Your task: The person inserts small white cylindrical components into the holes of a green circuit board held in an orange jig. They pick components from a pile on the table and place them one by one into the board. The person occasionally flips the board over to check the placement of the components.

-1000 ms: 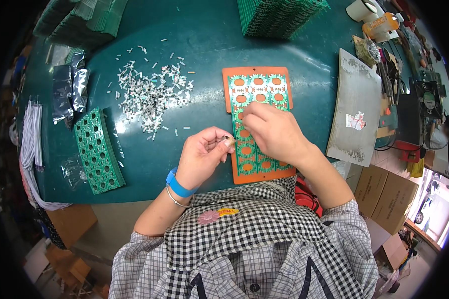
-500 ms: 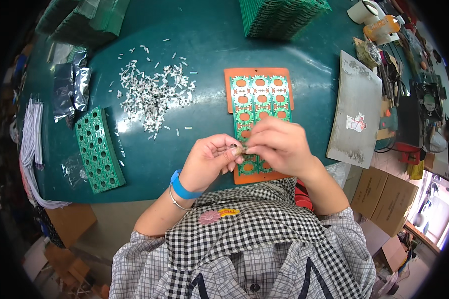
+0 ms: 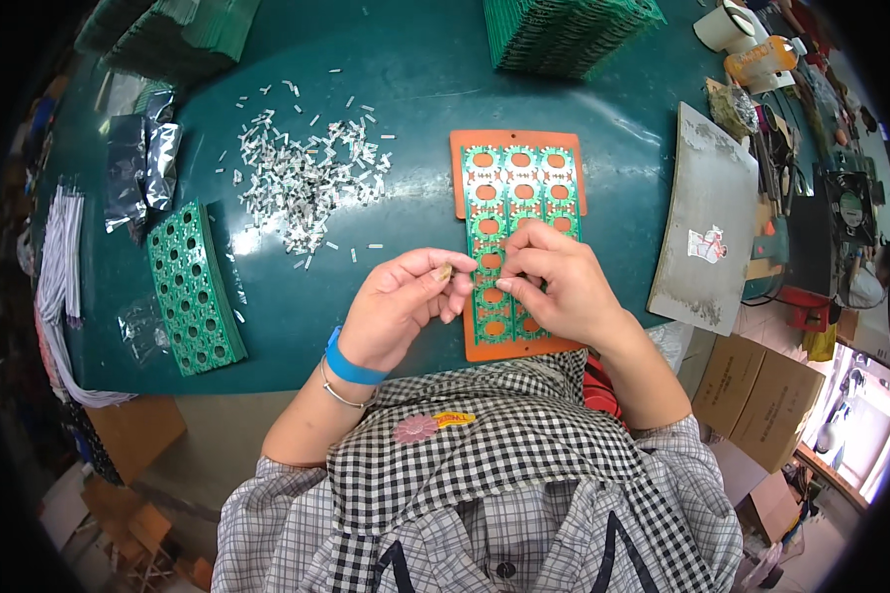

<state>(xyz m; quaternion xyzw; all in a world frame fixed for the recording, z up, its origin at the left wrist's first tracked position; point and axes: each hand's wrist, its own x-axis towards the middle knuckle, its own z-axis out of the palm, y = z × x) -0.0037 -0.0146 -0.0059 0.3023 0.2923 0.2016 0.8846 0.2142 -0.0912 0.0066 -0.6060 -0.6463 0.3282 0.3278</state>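
My left hand, with a blue band on its wrist, hovers just left of a green circuit board panel. Its thumb and fingers are curled together, and a small brownish spot shows at the thumb tip; what they pinch, if anything, is too small to make out. Over the panel's lower right part, my right hand has thumb and forefinger pressed together, their contents hidden. The panel has rows of oval openings and lies on an orange backing plate. A short gap separates the two hands.
Small white parts lie in a loose heap at the left. Beside them are another stack of green panels, silvery bags and white wires. More panels stand at the back. A grey board lies at the right.
My hands, close together at the fingertips before, have come apart. The left has shifted left and up; the right has turned slightly over the panel.
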